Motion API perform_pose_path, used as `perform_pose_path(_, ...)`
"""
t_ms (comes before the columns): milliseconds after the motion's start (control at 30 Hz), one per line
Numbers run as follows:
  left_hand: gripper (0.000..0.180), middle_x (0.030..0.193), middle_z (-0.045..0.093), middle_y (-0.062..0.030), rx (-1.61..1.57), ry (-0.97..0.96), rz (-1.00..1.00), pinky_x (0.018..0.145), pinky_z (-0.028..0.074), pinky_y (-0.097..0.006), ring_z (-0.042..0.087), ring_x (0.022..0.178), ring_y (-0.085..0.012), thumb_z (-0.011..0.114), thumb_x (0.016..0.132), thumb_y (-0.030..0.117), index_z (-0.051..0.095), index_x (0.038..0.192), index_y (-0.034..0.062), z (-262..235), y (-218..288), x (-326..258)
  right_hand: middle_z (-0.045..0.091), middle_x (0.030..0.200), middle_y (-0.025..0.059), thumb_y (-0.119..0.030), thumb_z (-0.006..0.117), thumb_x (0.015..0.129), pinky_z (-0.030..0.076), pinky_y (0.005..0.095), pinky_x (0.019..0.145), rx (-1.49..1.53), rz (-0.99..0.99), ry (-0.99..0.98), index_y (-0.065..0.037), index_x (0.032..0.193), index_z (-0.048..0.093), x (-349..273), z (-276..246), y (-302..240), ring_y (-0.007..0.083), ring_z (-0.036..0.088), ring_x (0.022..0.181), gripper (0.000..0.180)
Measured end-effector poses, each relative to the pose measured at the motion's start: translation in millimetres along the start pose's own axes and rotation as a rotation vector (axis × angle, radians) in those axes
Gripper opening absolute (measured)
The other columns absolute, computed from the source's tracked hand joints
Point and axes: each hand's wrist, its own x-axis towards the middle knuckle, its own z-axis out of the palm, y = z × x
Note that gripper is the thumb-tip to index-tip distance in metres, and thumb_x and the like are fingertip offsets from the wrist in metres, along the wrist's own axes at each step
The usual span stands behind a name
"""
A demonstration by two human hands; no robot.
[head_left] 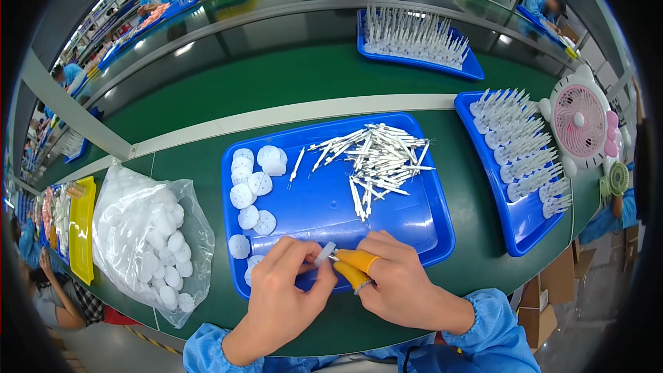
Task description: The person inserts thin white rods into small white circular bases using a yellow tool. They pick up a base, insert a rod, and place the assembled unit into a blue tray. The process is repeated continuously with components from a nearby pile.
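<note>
My left hand (284,290) pinches a small white round disc (324,253) at the near edge of a blue tray (421,231). My right hand (394,276), with orange finger cots on thumb and forefinger, holds a thin white stick against that disc. Both hands meet over the tray's front rim. A loose pile of white sticks (376,159) lies in the tray's far right part. Several white discs (250,186) lie along its left side.
A clear plastic bag of white discs (148,235) sits left of the tray. A second blue tray (514,217) of assembled pieces stands to the right, a third (414,62) farther back. A pink fan (580,121) is at far right. Other workers sit at the edges.
</note>
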Motion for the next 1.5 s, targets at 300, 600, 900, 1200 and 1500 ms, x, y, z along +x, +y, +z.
perform_pose_path(300,0.017,0.094,0.066,-0.0164,0.035,-0.049,-0.029,0.067,0.061,-0.038,0.074,0.075,-0.0328,0.074,0.088,-0.003,0.068,0.105,-0.0032,4.8,-3.4,-6.4,0.064,0.083,0.0151,0.009,0.071,0.068,0.048,0.0434,0.070,0.045,0.070,0.045,0.005,0.100,0.077,0.0,12.8,1.8,0.0334,0.060,0.076,0.033)
perform_pose_path(600,0.012,0.103,0.068,-0.0147,-0.021,0.001,-0.139,0.079,0.067,-0.035,0.077,0.086,-0.0279,0.073,0.093,-0.003,0.071,0.105,-0.0056,-5.1,-3.7,4.3,0.064,0.095,0.0152,0.004,0.069,0.075,0.047,0.0445,0.085,-0.531,0.017,0.081,0.006,0.087,0.074,28.0,-43.0,48.5,0.0338,0.059,0.097,0.013)
perform_pose_path(900,0.011,0.101,0.068,-0.0102,-0.166,-0.070,-0.245,0.076,0.066,-0.032,0.075,0.088,-0.0176,0.074,0.095,-0.002,0.071,0.105,-0.0066,-7.7,-3.6,5.1,0.062,0.101,0.0150,0.006,0.071,0.077,0.045,0.0419,0.087,-0.499,0.007,-0.057,0.005,0.091,0.074,16.1,-47.4,44.2,0.0325,0.056,0.101,0.014)
perform_pose_path(1200,0.013,0.104,0.066,-0.0095,-0.180,-0.121,-0.195,0.074,0.063,-0.029,0.069,0.092,-0.0149,0.072,0.094,-0.005,0.072,0.107,-0.0053,-5.4,1.0,4.2,0.063,0.101,0.0148,0.005,0.073,0.077,0.047,0.0446,0.088,0.083,0.047,-0.165,0.003,0.119,0.071,2.0,-33.3,-0.5,0.0335,0.061,0.098,0.043)
perform_pose_path(1500,0.016,0.097,0.068,-0.0121,-0.103,-0.072,-0.133,0.073,0.066,-0.032,0.073,0.085,-0.0215,0.077,0.090,-0.002,0.074,0.106,-0.0027,-1.4,0.7,3.4,0.060,0.096,0.0128,0.008,0.069,0.076,0.046,0.0421,0.082,-0.090,0.003,-0.176,0.003,0.121,0.076,1.1,-29.4,12.6,0.0311,0.057,0.089,0.046)
